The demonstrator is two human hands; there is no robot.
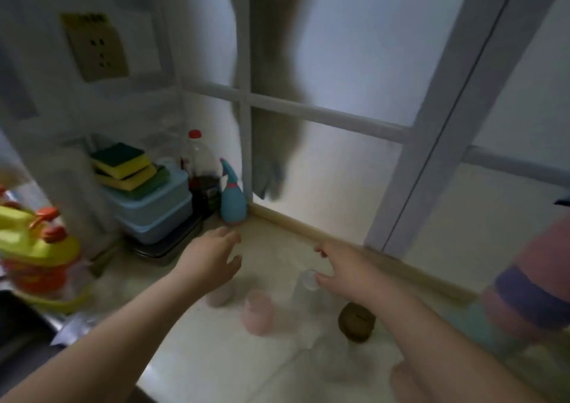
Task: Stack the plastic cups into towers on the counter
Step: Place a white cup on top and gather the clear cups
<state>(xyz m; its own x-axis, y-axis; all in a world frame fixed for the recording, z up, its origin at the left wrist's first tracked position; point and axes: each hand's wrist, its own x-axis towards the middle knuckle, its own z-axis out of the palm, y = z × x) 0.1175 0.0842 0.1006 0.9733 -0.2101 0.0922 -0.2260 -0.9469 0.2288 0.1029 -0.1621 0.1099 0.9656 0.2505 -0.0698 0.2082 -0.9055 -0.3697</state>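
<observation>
Several plastic cups stand upside down on the pale counter (216, 350). A pink cup (257, 311) is in the middle, and another pink cup (219, 296) is partly under my left hand. A clear cup (307, 291) stands just left of my right hand. A brown cup (356, 322) sits below my right wrist. Another clear cup (333, 359) is faint in the foreground. My left hand (209, 257) hovers above the counter, fingers apart, empty. My right hand (345, 271) is spread open, its fingertips close to the clear cup's top. The frame is blurred.
Blue lidded boxes (151, 205) with sponges (123, 165) on top, a dark-liquid bottle (202, 171) and a teal spray bottle (233, 199) stand at the back left. A yellow and orange bottle (37, 248) is at far left. A striped stack (536, 282) stands at right. Frosted window behind.
</observation>
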